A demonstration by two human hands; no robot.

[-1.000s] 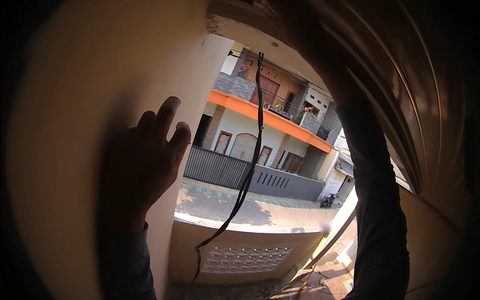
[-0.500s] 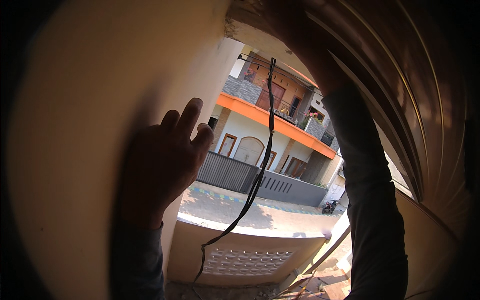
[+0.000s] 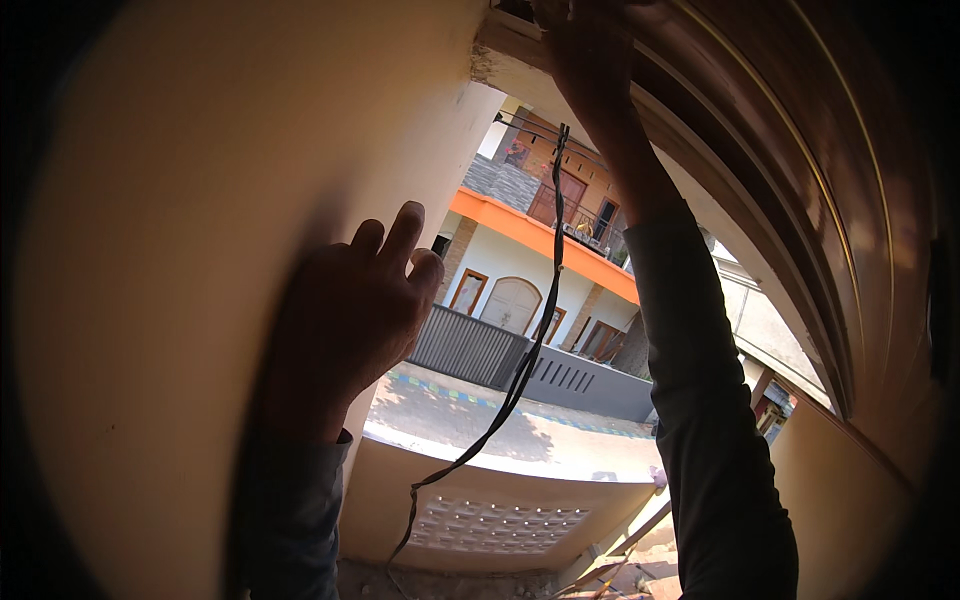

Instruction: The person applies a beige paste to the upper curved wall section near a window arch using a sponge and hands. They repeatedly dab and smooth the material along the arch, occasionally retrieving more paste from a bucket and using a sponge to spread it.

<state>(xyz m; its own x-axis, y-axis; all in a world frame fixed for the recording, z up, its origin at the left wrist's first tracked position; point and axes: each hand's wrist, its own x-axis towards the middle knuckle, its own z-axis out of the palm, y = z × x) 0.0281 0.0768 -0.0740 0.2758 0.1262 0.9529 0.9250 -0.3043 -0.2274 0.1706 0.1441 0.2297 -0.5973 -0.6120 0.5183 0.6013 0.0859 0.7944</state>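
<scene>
My left hand leans against the cream wall, its visible fingers stretched upward and apart, with nothing seen in them. Raised high, my right hand reaches the top edge of the picture, close to the brown panelled ceiling and the rough end of a beam. Its fingers are dark and partly cut off, so what they hold, if anything, is hidden. A twisted black cable hangs between my two arms, touched by neither hand.
Below lies a low cream parapet with a perforated block panel. Beyond it are a street, a grey fence and a house with an orange band. Brown curved trim borders the ceiling at right.
My right hand and forearm have shifted left in the picture, and more of the hand shows. The whole view has moved slightly; my left hand stays against the wall in the same pose.
</scene>
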